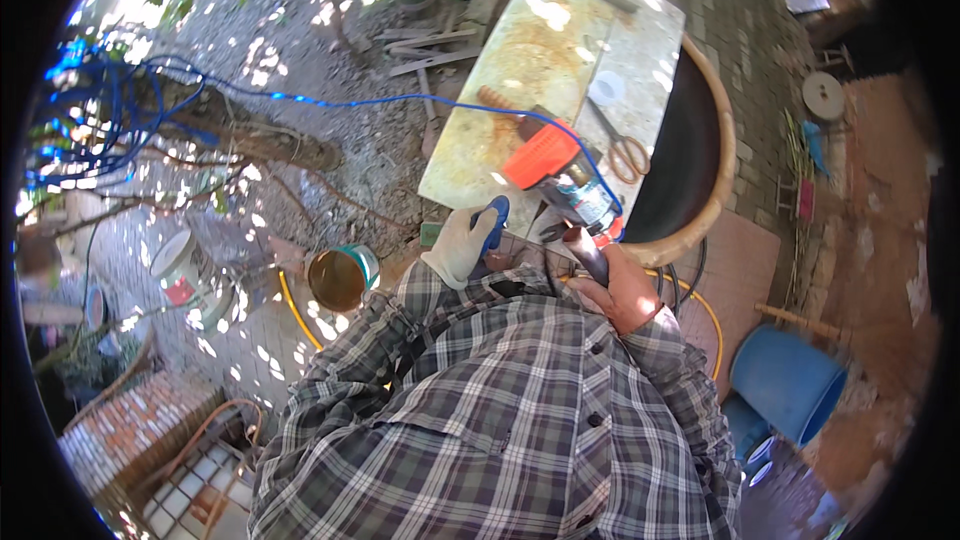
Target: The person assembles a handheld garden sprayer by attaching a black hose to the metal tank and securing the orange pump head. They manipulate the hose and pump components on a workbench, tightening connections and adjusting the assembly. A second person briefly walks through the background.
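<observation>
My left hand point(458, 245), in a pale work glove, grips a blue handle point(496, 221) near the front edge of the worktable. My bare right hand point(622, 288) holds the dark rear grip of an orange and silver power tool point(560, 173), which lies tilted over the table's near end. A blue cable point(330, 100) runs from the tool off to the left. My plaid shirt fills the lower middle of the view and hides what lies under the hands.
The pale stained worktable point(520, 60) carries scissors point(622, 148), a white tape roll point(606, 88) and a wooden-handled tool point(496, 100). A curved rattan hoop point(722, 155) rims a dark opening on the right. Paint cans point(342, 277), a blue bucket point(788, 380) and a yellow hose point(705, 310) lie about.
</observation>
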Motion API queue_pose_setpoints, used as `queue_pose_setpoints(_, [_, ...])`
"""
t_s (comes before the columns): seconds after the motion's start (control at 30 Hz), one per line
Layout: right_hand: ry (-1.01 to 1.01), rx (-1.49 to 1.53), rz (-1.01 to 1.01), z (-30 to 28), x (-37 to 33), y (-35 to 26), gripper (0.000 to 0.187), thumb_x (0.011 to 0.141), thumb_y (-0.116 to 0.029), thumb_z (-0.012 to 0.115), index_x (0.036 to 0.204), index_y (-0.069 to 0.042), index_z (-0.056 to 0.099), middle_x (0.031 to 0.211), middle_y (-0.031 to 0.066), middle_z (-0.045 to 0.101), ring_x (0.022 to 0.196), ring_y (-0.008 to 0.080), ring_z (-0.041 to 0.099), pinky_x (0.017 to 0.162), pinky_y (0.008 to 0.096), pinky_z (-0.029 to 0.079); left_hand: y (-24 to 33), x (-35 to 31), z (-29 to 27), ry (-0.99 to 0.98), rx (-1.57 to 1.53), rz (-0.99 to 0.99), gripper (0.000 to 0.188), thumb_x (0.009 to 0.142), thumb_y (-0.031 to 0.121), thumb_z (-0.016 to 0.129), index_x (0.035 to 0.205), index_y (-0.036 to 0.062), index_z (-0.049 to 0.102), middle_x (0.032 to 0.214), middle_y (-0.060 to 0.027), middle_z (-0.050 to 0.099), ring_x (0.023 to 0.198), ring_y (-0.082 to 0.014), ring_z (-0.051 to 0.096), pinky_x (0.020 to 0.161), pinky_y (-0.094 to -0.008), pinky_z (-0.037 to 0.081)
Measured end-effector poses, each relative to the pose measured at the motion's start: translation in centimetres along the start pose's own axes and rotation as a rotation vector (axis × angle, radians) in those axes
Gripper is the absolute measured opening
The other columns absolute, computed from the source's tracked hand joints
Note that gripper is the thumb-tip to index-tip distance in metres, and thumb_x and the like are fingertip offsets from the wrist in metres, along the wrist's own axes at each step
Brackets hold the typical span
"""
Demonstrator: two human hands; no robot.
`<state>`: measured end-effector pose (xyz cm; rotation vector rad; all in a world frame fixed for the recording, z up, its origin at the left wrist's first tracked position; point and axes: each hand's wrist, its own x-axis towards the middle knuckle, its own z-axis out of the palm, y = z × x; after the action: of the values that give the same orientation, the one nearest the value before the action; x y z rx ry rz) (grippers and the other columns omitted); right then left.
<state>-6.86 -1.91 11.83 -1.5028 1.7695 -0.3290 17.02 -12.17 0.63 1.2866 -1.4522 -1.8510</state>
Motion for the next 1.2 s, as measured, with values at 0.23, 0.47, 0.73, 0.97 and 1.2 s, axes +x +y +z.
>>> queue_pose_setpoints(0.23, [-0.301,-0.257,-0.208,5.2,6.0,-1.3,0.055,0.087,-0.049,0.066,0.099,0.002,0.049,0.085,0.027,0.062,0.082,0.0437,0.062,0.071,0.0494,0.048,-0.9,-2.4,-6.0,0.139,0.28,-0.131,0.053,0.089,0.05,0.054,0.092,-0.0009,0.07,0.073,-0.0176,0.066,0.07,-0.0284,0.064,0.069,-0.0392,0.048])
queue_pose_setpoints(0.47, [-0.346,-0.312,-0.254,8.0,7.7,-2.5,0.056,0.09,-0.05,0.062,0.101,0.004,0.049,0.085,0.0277,0.062,0.083,0.0438,0.062,0.072,0.0489,0.048,-2.3,-3.6,-7.9,0.309,0.372,-0.03,0.051,0.089,0.046,0.053,0.098,-0.0013,0.071,0.082,-0.0224,0.068,0.079,-0.0354,0.067,0.076,-0.0418,0.05])
queue_pose_setpoints(0.73, [-0.416,-0.324,-0.266,8.8,8.6,-3.3,0.055,0.09,-0.045,0.064,0.108,0.005,0.05,0.091,0.0292,0.063,0.088,0.0448,0.062,0.076,0.0495,0.048,-5.1,-3.6,-8.5,0.385,0.428,0.092,0.046,0.086,0.042,0.058,0.098,-0.001,0.07,0.092,-0.0237,0.068,0.087,-0.0365,0.067,0.08,-0.043,0.051])
queue_pose_setpoints(0.97, [-0.428,-0.309,-0.307,9.4,9.5,-4.1,0.053,0.09,-0.042,0.065,0.105,0.007,0.05,0.091,0.0306,0.063,0.089,0.0469,0.061,0.077,0.0492,0.048,-4.1,-4.1,-9.4,0.351,0.52,0.112,0.045,0.085,0.042,0.057,0.092,-0.0001,0.07,0.089,-0.0205,0.067,0.085,-0.038,0.065,0.078,-0.044,0.05])
queue_pose_setpoints(1.2, [-0.417,-0.328,-0.329,10.1,10.2,-4.4,0.052,0.09,-0.041,0.065,0.1,0.007,0.049,0.09,0.0312,0.062,0.089,0.0471,0.06,0.077,0.0494,0.048,-5.8,-3.9,-9.7,0.374,0.412,0.141,0.045,0.086,0.042,0.055,0.094,0.0002,0.069,0.092,-0.0218,0.067,0.087,-0.0384,0.065,0.079,-0.0444,0.049])
